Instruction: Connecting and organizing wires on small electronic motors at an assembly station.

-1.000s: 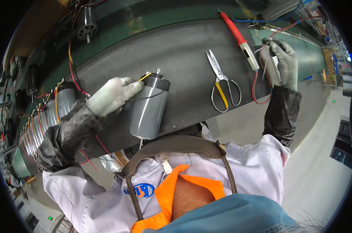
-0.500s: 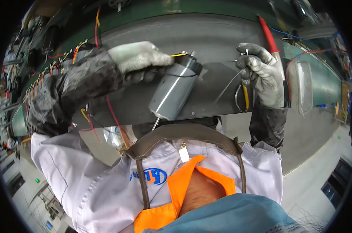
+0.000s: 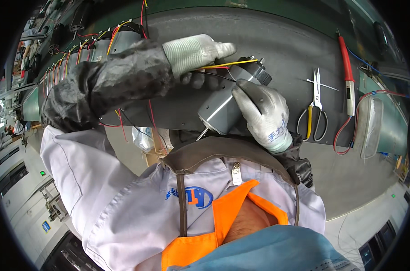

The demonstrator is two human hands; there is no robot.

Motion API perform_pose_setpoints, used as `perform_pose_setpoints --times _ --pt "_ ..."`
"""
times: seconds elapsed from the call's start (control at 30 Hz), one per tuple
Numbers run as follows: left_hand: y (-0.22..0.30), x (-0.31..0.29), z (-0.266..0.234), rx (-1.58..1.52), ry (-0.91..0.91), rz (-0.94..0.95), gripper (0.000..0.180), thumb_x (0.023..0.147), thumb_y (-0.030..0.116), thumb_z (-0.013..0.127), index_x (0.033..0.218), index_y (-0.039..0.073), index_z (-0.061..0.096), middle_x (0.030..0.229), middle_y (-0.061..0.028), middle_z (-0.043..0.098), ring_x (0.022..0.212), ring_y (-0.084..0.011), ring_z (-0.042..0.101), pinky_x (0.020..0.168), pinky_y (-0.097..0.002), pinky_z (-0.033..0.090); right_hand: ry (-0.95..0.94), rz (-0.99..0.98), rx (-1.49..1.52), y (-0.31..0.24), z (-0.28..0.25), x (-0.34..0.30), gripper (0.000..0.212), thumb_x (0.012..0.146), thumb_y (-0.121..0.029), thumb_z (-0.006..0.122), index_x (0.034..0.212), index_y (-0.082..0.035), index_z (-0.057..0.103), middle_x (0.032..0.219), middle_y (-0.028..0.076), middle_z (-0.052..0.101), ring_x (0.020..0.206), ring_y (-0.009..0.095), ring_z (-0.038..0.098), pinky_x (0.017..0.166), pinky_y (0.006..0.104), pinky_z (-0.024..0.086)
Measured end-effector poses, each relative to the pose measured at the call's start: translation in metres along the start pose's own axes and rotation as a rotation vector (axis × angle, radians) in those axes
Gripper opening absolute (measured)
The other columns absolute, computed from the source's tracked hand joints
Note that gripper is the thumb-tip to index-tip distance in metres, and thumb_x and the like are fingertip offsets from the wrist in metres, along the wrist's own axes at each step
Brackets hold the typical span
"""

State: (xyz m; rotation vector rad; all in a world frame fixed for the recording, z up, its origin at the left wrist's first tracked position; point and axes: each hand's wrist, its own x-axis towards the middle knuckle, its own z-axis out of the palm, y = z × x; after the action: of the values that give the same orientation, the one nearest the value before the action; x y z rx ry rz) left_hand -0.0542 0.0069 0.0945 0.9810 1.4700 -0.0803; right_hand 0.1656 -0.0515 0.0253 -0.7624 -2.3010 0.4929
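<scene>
A grey cylindrical motor (image 3: 223,108) lies tilted on the dark bench, its black end away from me and its shaft towards me. Yellow, red and black wires (image 3: 223,66) run from that end to the left. My left hand (image 3: 198,56), in a white and dark glove, is closed on the wires, with one finger stretched along above them. My right hand (image 3: 263,113), gloved alike, rests over the motor's right side. Its fingertips pinch a thin pale cable tie (image 3: 232,73) beside the wires; most of the tie is hidden.
Scissors (image 3: 316,101) with one yellow handle lie on the right, a second white cable tie (image 3: 329,86) by their blades. Beyond is a red-handled tool (image 3: 345,58), then a clear plastic box (image 3: 372,126). Several wired motors (image 3: 126,38) stand in a row at left.
My right hand has moved left from above the scissors to the motor, bringing the cable tie to the wires. The wires are now drawn out leftwards by my left hand.
</scene>
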Motion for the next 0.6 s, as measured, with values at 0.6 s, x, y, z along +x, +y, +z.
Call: perform_pose_setpoints --times 0.6 --pt "-0.018 0.032 0.056 -0.374 0.297 0.554 0.02 0.094 0.014 0.07 0.107 -0.001 0.07 0.086 -0.0023 0.069 0.07 -0.0034 0.06 0.057 -0.0198 0.049 0.456 0.852 1.065 0.014 -0.022 0.022 0.042 0.099 -0.003 0.054 0.139 0.007 0.05 0.097 0.013 0.073 0.073 0.01 0.068 0.061 0.0191 0.053"
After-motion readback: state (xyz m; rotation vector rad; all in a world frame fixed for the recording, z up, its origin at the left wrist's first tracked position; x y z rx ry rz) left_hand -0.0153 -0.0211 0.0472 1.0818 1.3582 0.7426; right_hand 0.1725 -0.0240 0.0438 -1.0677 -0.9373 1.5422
